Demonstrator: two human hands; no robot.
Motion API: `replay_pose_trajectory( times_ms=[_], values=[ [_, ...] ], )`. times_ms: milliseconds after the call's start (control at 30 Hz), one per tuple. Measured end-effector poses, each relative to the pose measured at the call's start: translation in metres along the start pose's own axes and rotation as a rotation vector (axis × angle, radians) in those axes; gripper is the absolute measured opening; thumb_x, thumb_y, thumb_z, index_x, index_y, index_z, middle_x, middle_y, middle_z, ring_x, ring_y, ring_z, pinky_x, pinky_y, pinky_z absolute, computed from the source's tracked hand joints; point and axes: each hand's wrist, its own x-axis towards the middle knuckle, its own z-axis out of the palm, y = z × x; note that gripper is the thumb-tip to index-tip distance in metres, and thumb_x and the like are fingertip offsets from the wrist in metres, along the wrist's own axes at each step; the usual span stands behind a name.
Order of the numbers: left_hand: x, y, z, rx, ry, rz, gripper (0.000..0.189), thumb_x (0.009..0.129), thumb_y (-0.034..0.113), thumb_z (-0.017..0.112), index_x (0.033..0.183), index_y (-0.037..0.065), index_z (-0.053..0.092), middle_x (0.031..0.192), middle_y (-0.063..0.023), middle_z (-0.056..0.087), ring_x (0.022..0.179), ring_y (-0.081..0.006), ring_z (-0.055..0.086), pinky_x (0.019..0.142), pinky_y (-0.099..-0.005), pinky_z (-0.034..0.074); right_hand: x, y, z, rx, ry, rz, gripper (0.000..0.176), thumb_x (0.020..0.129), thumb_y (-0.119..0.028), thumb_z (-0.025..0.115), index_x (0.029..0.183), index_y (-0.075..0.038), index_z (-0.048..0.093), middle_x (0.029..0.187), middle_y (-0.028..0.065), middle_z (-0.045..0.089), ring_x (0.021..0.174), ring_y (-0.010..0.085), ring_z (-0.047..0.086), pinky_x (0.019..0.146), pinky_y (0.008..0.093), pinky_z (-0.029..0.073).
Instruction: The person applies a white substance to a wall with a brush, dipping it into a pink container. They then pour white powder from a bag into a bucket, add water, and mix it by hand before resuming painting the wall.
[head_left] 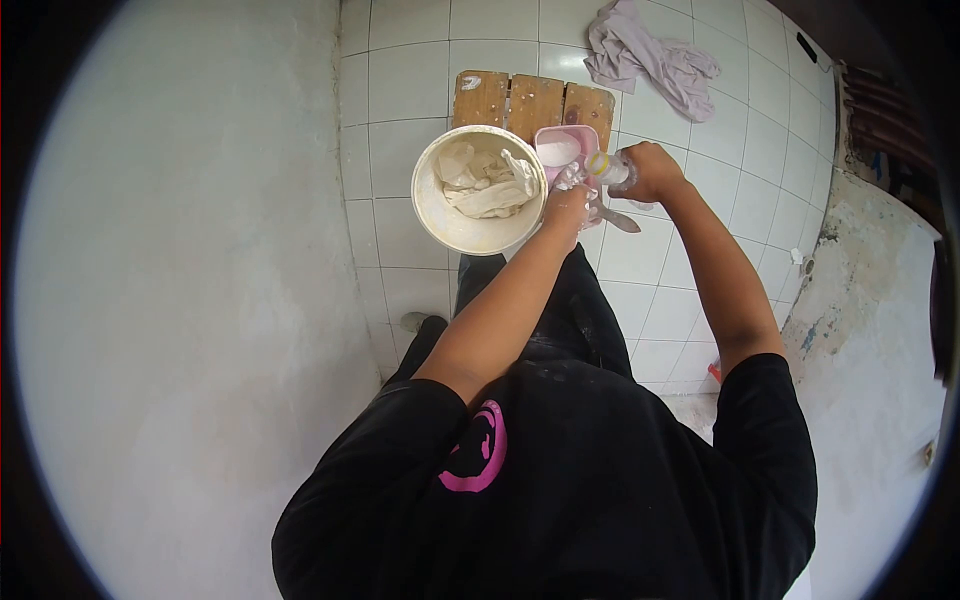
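Note:
My right hand point(650, 172) is closed around a clear plastic bottle point(615, 172) with a yellow ring at its neck. The bottle is tilted, its mouth pointing left over a pink plastic container point(590, 140). White powder or paste point(558, 150) lies inside that container. At its near side, my left hand point(568, 207) is closed, with white smears on the fingers. From the left hand a putty knife point(618, 219) sticks out to the lower right; the fingers partly hide it. Directly left of the container stands a white bucket point(425, 200) holding crumpled whitish cloth or plastic point(490, 185).
A low wooden stool point(535, 100) is under the bucket and container. Grey-pink cloth point(655, 60) lies on the white tiled floor point(410, 100). A plain wall point(200, 250) rises at the left; a patchy wall point(870, 270) is at the right.

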Motion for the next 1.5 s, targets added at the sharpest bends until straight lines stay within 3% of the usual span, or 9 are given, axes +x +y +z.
replay_pose_trajectory(
  times_ms=[133,267,333,400,633,900,1000,1433,1500],
  values=[
    [0.001,0.000,0.001,0.018,0.036,-0.036,0.043,0.084,0.008,0.049,0.126,0.008,0.044,0.109,-0.0154,0.053,0.087,-0.0279,0.060,0.069,-0.0424,0.057,-0.003,0.001,-0.002,0.069,0.105,-0.056,0.040,0.056,-0.033,0.077,0.082,-0.006,0.066,0.080,0.0153,0.067,0.078,0.0348,0.063,0.075,0.0402,0.051],
    [-0.003,0.000,0.003,0.040,0.056,-0.005,0.040,0.084,0.009,0.050,0.123,0.004,0.046,0.108,-0.0150,0.053,0.087,-0.0279,0.059,0.069,-0.0424,0.057,-0.005,-0.002,-0.013,0.086,0.182,-0.057,0.040,0.056,-0.034,0.077,0.082,-0.006,0.065,0.080,0.0162,0.066,0.078,0.0357,0.062,0.074,0.0410,0.050],
    [0.000,-0.004,0.002,0.042,0.028,0.053,0.040,0.083,0.009,0.050,0.123,0.003,0.046,0.108,-0.0146,0.053,0.087,-0.0276,0.059,0.069,-0.0419,0.057,0.002,0.001,-0.016,0.067,0.322,-0.106,0.045,0.059,-0.043,0.075,0.082,-0.006,0.064,0.082,0.0155,0.066,0.079,0.0346,0.063,0.075,0.0426,0.050],
    [0.002,-0.006,0.002,0.049,0.034,0.075,0.039,0.081,0.012,0.052,0.119,0.006,0.047,0.105,-0.0102,0.052,0.090,-0.0209,0.056,0.068,-0.0369,0.056,0.006,0.000,-0.024,0.074,0.384,-0.128,0.047,0.059,-0.043,0.075,0.083,-0.004,0.064,0.082,0.0166,0.066,0.079,0.0355,0.063,0.074,0.0433,0.050],
    [0.000,-0.010,0.002,0.041,0.082,0.037,0.038,0.083,0.012,0.051,0.120,0.006,0.047,0.106,-0.0106,0.054,0.092,-0.0208,0.058,0.068,-0.0363,0.057,0.041,-0.018,-0.036,0.128,0.680,-0.270,0.051,0.060,-0.037,0.079,0.091,0.000,0.063,0.082,0.0187,0.065,0.077,0.0374,0.062,0.071,0.0413,0.050],
    [-0.028,-0.014,0.003,0.237,0.254,0.080,0.040,0.083,0.014,0.052,0.118,-0.003,0.048,0.107,-0.0162,0.059,0.090,-0.0220,0.061,0.073,-0.0325,0.051,0.112,-0.031,-0.011,0.361,0.546,-0.278,0.052,0.060,-0.037,0.078,0.097,-0.004,0.063,0.093,0.0178,0.066,0.088,0.0362,0.062,0.080,0.0419,0.050],
    [-0.013,-0.025,-0.014,0.269,0.202,-0.067,0.057,0.079,0.021,0.060,0.129,0.005,0.040,0.120,-0.0128,0.049,0.099,-0.0226,0.055,0.077,-0.0337,0.050,0.126,-0.036,-0.003,0.363,0.510,-0.249,0.053,0.060,-0.037,0.079,0.098,-0.004,0.063,0.094,0.0178,0.066,0.090,0.0359,0.062,0.083,0.0416,0.050],
    [0.018,-0.049,-0.032,0.440,0.303,-0.015,0.055,0.079,0.027,0.064,0.124,0.000,0.046,0.114,-0.0145,0.054,0.096,-0.0218,0.058,0.074,-0.0329,0.051,0.123,-0.045,0.013,0.353,0.493,-0.149,0.056,0.063,-0.038,0.078,0.105,-0.005,0.061,0.101,0.0180,0.065,0.095,0.0358,0.061,0.085,0.0419,0.049],
    [0.020,-0.058,-0.035,0.452,0.307,0.168,0.051,0.078,0.029,0.063,0.112,-0.008,0.054,0.103,-0.0245,0.061,0.096,-0.0330,0.060,0.085,-0.0383,0.045,0.119,-0.040,0.015,0.358,0.465,-0.127,0.059,0.063,-0.039,0.078,0.108,-0.005,0.061,0.104,0.0182,0.064,0.098,0.0358,0.061,0.087,0.0418,0.048]
  ],
)
